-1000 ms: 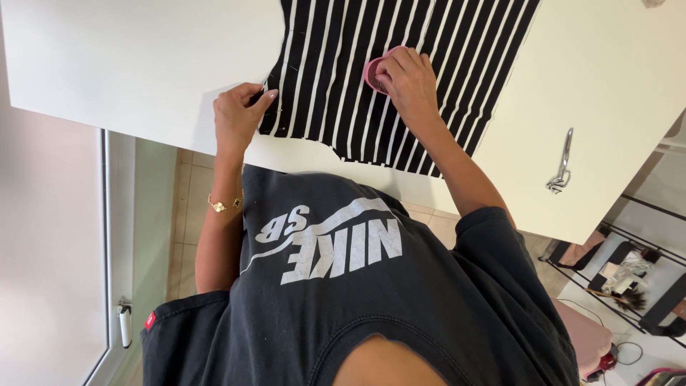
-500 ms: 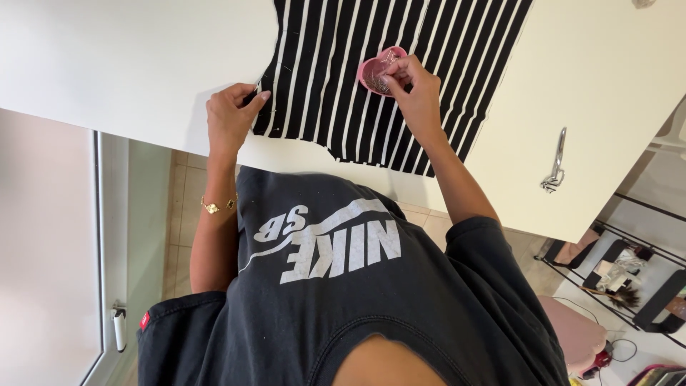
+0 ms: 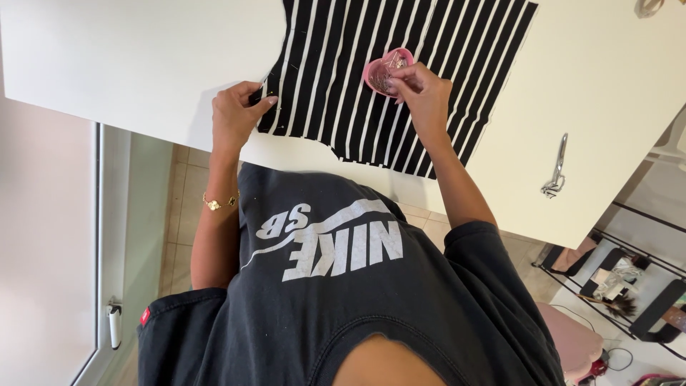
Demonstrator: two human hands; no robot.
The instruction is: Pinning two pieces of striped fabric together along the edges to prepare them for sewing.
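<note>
A piece of black cloth with white stripes (image 3: 400, 78) lies flat at the near edge of the white table (image 3: 128, 64). A small pink heart-shaped dish of pins (image 3: 386, 70) sits on it. The right hand (image 3: 421, 93) pinches inside the dish. The left hand (image 3: 236, 114) pinches the cloth's left edge. This looks like pinning; next, lift one pin carefully. Silver scissors (image 3: 554, 170) lie near the table's right corner.
</note>
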